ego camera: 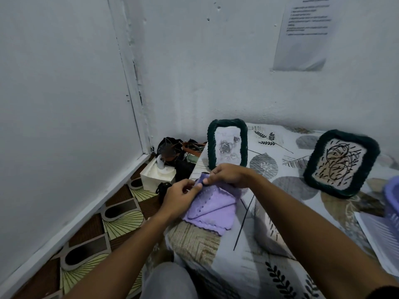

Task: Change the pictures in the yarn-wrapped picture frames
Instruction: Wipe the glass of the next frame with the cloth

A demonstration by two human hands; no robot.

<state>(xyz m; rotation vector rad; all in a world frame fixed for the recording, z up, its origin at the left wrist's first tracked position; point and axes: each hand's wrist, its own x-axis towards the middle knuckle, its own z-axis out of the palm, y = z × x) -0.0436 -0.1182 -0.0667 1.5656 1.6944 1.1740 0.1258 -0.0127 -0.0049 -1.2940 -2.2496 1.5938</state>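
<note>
Both hands on the purple cloth [210, 209], which lies at the left edge of the bed [280, 244], on the leaf-print sheet. Left hand [180, 198] pinches the cloth's top corner between thumb and fingers; right hand [228, 174] pinches the same corner from the other side, fingers curled. Hands nearly touching at that corner. Rest of the cloth lies folded flat below them.

Landmark = cloth. Rose frame [227, 144], dark green yarn wrap, stands upright directly behind the cloth, just past the right hand, grey rose picture in it. Scribble frame [342, 164], same green wrap, stands tilted well to the right of the cloth, black scribble drawing inside. Neither frame is touched.

Left of the cloth, on the floor: white tissue box [157, 174], dark bags [179, 152] behind it in the corner. Far right of the cloth: paper sheets [380, 236] and a purple plastic rim [391, 195] at the picture edge. Printed notice [304, 33] on the wall above.
</note>
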